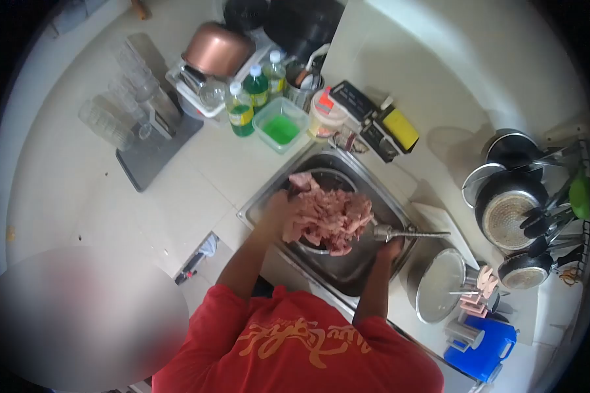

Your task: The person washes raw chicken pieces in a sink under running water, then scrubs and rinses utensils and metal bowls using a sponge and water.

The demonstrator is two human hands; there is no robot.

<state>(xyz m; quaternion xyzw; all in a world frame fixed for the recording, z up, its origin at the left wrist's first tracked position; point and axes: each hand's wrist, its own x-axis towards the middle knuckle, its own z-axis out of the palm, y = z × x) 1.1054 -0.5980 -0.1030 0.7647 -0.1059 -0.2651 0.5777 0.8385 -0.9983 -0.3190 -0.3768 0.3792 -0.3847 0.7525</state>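
A heap of raw meat pieces [331,213], pink and cut up, sits over a round metal bowl [337,175] in the steel sink [347,278]. My left hand [282,206] is at the left side of the heap, touching or very near it; its fingers are hidden by the meat and blur. On the right, my right hand [392,249] is low in the sink beside the metal faucet [388,233], whose head points toward the meat. The faucet partly covers this hand, and its fingers cannot be made out.
Green soap bottles [240,114] and a plastic tub of green liquid [282,128] stand behind the sink. Right of it are a large metal pot [439,285] and a blue jug [482,347]. Pans [511,209] hang on the wall. Glasses [105,124] stand at left.
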